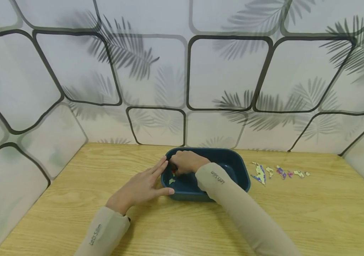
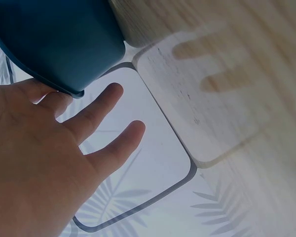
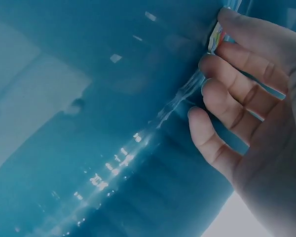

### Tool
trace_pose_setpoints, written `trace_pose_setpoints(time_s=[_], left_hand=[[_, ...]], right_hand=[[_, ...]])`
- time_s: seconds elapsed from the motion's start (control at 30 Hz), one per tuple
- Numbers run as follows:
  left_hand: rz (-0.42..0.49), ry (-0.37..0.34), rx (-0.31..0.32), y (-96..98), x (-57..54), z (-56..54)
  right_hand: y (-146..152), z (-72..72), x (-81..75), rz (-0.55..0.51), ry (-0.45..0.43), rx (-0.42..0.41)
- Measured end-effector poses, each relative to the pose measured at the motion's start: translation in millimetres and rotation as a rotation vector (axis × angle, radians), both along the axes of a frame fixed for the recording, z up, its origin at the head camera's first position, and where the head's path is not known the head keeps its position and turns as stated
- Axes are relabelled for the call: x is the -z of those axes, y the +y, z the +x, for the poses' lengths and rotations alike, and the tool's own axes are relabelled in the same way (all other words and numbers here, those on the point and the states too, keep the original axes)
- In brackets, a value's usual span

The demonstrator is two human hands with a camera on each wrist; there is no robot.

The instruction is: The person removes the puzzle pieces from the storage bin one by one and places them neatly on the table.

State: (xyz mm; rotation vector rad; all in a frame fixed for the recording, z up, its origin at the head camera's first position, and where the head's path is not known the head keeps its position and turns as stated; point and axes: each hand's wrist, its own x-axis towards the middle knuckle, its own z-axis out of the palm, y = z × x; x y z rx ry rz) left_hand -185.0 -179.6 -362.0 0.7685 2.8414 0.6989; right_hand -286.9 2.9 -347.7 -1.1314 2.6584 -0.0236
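A dark blue plastic basin [image 1: 194,196] stands on the wooden table. My left hand [image 1: 138,188] rests at its left end, fingertips on the rim and thumb against the near edge; in the left wrist view its fingers look extended. My right hand [image 1: 186,161] reaches inside the basin's left part. There, in the right wrist view, thumb and forefinger pinch a small flat colourful cut-out piece [image 3: 216,37], partly hidden by the fingers. A pale green scrap [image 1: 172,181] lies on the basin floor near the left wall. Bright glints run along the basin's inside in the right wrist view.
Right of the basin, several flat cut-out pieces lie in a row on the table [image 1: 297,213], the largest a blue-and-cream one [image 1: 260,174]. Behind the table hangs a pale backdrop [image 1: 226,78] with leaf and rounded-frame patterns.
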Motion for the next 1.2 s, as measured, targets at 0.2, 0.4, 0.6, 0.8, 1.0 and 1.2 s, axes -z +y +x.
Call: trace_pose_setpoints(time_s=[0.2, 0.4, 0.6, 0.8, 1.0, 1.2], left_hand=[[-0.006, 0.000, -0.007, -1.2, -0.4, 0.0], [-0.001, 0.010, -0.006, -0.3, 1.3, -0.4], [0.003, 0.016, -0.011, -0.7, 0.8, -0.3], [0.006, 0.014, -0.010, 0.1, 0.6, -0.8], [0.005, 0.012, -0.006, 0.3, 0.1, -1.1], [0.011, 0.008, -0.007, -0.3, -0.1, -0.1]], right_hand=[[7.1, -0.5, -5.5, -0.016, 0.007, 0.003], [27.4, -2.1, -24.8, -0.068, -0.003, -0.023], [47.4, -2.9, -47.3, -0.092, 0.009, -0.026], [68.6, -5.0, -56.1, -0.110, 0.044, -0.021], [88.3, -6.3, -58.9, -0.113, 0.045, -0.003], [105.6, -8.4, -59.5, -0.141, 0.076, -0.013]])
